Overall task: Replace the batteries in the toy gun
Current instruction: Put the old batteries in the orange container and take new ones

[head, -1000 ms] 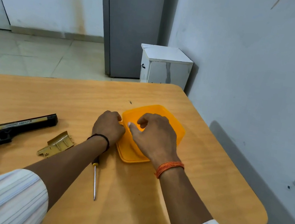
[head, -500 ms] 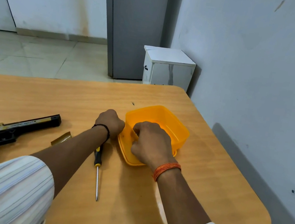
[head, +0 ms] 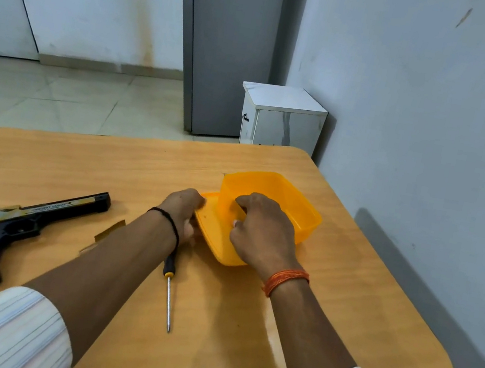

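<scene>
Translucent orange plastic box on smooth wood-grain table.

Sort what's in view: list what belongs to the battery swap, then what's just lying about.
Job:
toy gun
battery cover
screwdriver
orange box, held by right hand
orange lid, held by left hand

Lying about:
white cabinet
grey fridge

Your right hand's fingertips inside the orange box, gold cover half behind your left forearm.
</scene>
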